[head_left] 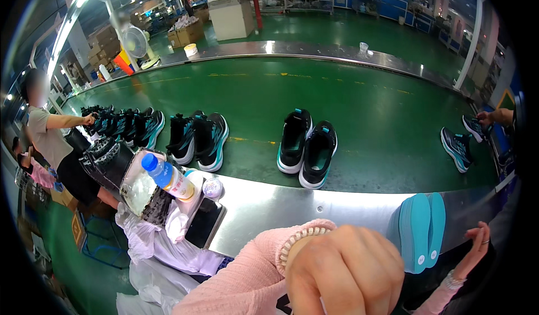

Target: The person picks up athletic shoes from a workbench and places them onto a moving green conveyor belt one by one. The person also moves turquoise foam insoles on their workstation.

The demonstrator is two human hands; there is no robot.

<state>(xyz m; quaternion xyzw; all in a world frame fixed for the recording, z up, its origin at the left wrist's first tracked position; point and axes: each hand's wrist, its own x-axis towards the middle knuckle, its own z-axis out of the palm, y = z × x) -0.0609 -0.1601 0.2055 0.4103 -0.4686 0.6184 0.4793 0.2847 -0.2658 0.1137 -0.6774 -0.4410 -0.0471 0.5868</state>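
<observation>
My left hand (345, 273), in a pink sleeve with a beaded band at the wrist, is raised close to the camera. Its fingers are curled shut; whatever lies inside them is hidden. Off to the lower right, my right hand (474, 250) has its fingers stretched out and holds nothing visible. Between the hands, two stacks of teal insoles (416, 233) lie on the metal ledge (269, 205). Beyond the ledge, a pair of black and teal sneakers (319, 155) stands on the green conveyor belt (252, 96).
Several more sneakers (210, 141) line the belt at left, where a co-worker (48, 127) reaches over them. At right, another person's hand (494, 117) touches a shoe (474, 127) near a single sneaker (456, 149). A bottle (168, 177) and a phone (205, 222) occupy the ledge's left end.
</observation>
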